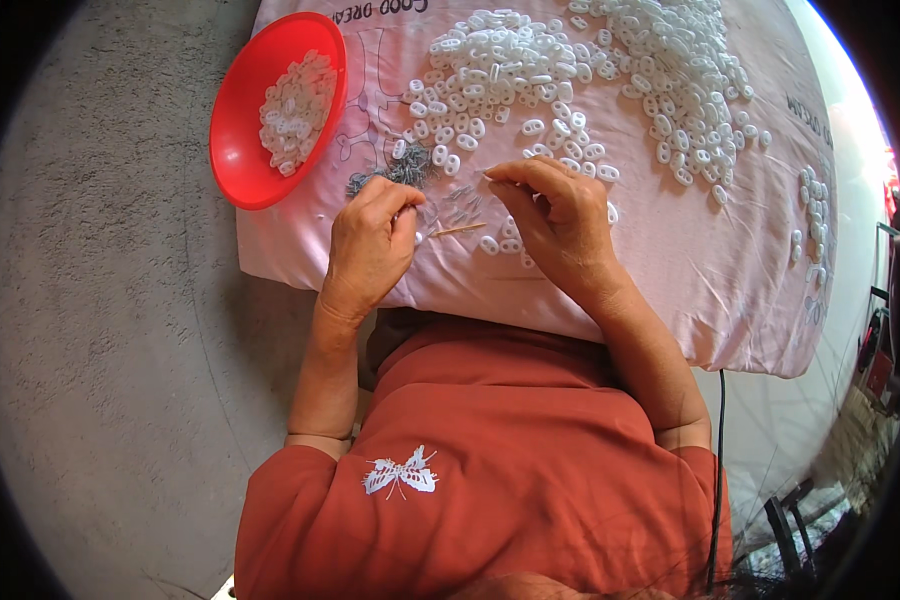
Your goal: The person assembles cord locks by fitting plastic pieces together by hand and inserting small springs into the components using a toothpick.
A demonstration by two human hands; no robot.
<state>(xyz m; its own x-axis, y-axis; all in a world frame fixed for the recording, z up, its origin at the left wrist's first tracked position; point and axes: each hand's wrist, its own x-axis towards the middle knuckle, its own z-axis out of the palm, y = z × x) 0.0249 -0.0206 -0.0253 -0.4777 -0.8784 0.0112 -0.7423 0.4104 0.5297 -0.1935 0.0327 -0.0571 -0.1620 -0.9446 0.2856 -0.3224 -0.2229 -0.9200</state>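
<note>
My left hand (pixel 368 245) is closed, thumb pressed against the curled fingers, beside a small heap of thin grey metal pieces (pixel 406 165). Whatever it may hold is hidden. To its right, my right hand (pixel 562 212) pinches thumb and forefinger together; anything at the tips is too small to name. Between the hands lie a thin wooden stick (pixel 458 230) and a few scattered grey pieces (pixel 460 205). Several white oval plastic pieces with two holes (pixel 489 245) rest close under my right hand.
A red bowl (pixel 232 130) at the far left holds many white pieces. Large piles of white two-hole pieces (pixel 500 60) spread over the pink cloth (pixel 670 270) at the back, with another small group (pixel 815 215) by the right edge. A black cable (pixel 720 450) hangs at my right.
</note>
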